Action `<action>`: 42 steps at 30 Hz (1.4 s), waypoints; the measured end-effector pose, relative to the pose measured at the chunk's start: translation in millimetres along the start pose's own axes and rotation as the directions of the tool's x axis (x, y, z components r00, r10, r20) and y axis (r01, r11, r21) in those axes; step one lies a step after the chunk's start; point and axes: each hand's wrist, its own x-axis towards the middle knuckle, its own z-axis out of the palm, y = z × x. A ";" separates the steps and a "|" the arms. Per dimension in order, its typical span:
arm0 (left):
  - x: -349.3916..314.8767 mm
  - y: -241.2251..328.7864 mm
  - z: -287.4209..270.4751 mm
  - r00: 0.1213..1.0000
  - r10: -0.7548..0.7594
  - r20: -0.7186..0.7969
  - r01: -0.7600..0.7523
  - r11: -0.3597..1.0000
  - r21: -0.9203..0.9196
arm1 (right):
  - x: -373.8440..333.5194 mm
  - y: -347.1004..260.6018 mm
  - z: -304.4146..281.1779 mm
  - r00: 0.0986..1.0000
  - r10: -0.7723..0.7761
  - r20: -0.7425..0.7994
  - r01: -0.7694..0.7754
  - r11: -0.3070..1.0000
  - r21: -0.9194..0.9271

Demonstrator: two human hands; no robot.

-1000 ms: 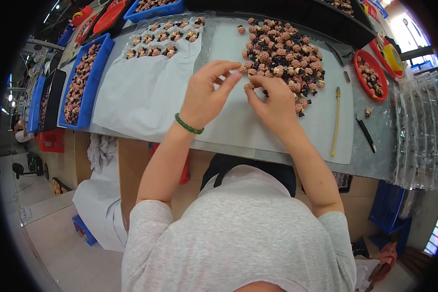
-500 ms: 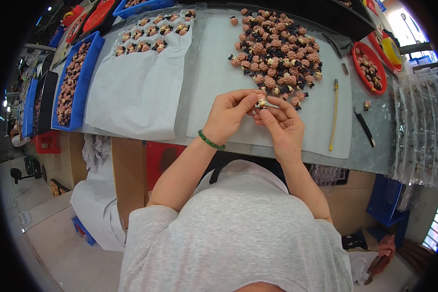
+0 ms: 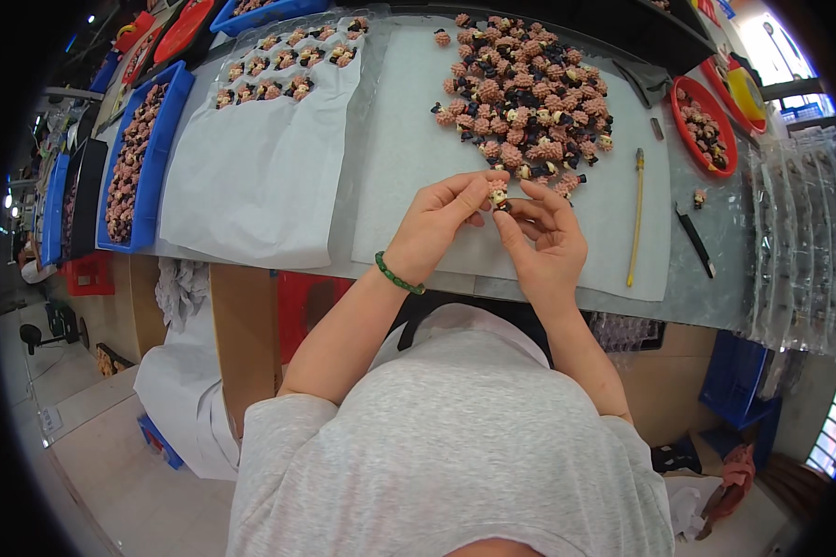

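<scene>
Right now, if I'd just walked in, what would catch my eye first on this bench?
Probably the big heap of pink-topped figurines, toward the back of the white sheet. In front of it, the left hand pinches one small figurine, with the right hand close by. Far to the left, a long blue bin is filled with pink and dark pieces.

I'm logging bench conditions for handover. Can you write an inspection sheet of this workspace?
Surface: grey worktop, partly covered by white sheets.
Job's things: one figurine in hand; loose pile ahead; figurine rows at upper left.
Clutter: yellow stick and black-handled tool at right.
Hands: left hand pinches the figurine; right hand beside it, thumb and fingers apart, contact unclear.
Cables: nothing seen on the worktop.
Surroundings: blue bin of pieces at left; red bowl at right.
</scene>
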 end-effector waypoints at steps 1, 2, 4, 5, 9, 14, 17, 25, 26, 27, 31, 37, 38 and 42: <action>-0.1 0.2 0.8 1.000 0.007 -0.002 -0.007 1.000 0.004 | 0.2 -0.8 -0.5 0.998 -0.070 -0.012 0.068 0.993 -0.094; 0.1 -0.3 1.9 1.000 0.007 -0.003 -0.007 1.000 0.005 | 0.3 -0.3 -0.4 0.998 -0.070 -0.011 0.068 0.993 -0.093; 0.8 -2.4 3.8 0.995 0.087 -0.040 -0.087 0.996 -0.012 | 0.7 1.4 0.4 0.981 -0.194 0.029 0.196 0.960 -0.199; 1.1 -2.4 2.7 0.995 0.088 -0.040 -0.089 0.996 -0.013 | 0.7 0.2 0.9 0.980 -0.195 0.030 0.197 0.960 -0.199; 1.9 3.2 -0.5 0.995 0.083 -0.060 -0.079 0.994 0.071 | -0.7 2.6 -1.3 0.998 -0.069 0.015 0.070 0.996 -0.064; -0.6 7.1 0.8 0.994 0.078 -0.077 -0.071 0.993 0.094 | 0.1 1.1 -0.3 0.996 0.084 0.042 -0.090 0.980 0.179; -0.6 6.9 -0.1 0.992 0.027 -0.125 -0.019 0.998 0.066 | 0.6 0.3 0.7 0.990 0.133 0.041 -0.139 0.955 0.260; 0.6 7.8 -0.9 0.986 -0.044 -0.161 0.045 0.999 0.005 | 1.3 -0.4 1.8 0.984 0.173 0.032 -0.176 0.947 0.269; 0.2 8.1 -1.0 0.986 -0.042 -0.161 0.043 0.999 0.004 | 1.3 0.0 1.9 0.984 0.173 0.034 -0.175 0.947 0.269; -0.1 8.8 -1.0 0.986 -0.051 -0.158 0.051 0.999 -0.003 | 1.3 0.5 1.8 0.984 0.174 0.034 -0.177 0.947 0.267; -0.4 7.0 -3.1 0.986 -0.082 -0.148 0.079 0.997 -0.024 | 0.9 -0.3 1.9 0.983 0.181 0.038 -0.184 0.945 0.269; 3.3 4.1 1.8 0.983 -0.128 -0.131 0.119 0.990 -0.071 | 0.3 1.2 -4.3 0.981 0.196 0.010 -0.191 0.941 0.278; 4.8 2.9 3.4 0.985 -0.133 -0.110 0.125 0.990 -0.071 | 0.3 1.0 -6.8 0.982 0.191 -0.010 -0.181 0.945 0.271; 5.4 -5.4 9.8 0.996 -0.025 -0.080 0.029 0.998 0.049 | 3.9 0.5 -20.0 0.987 0.149 -0.054 -0.134 0.967 0.215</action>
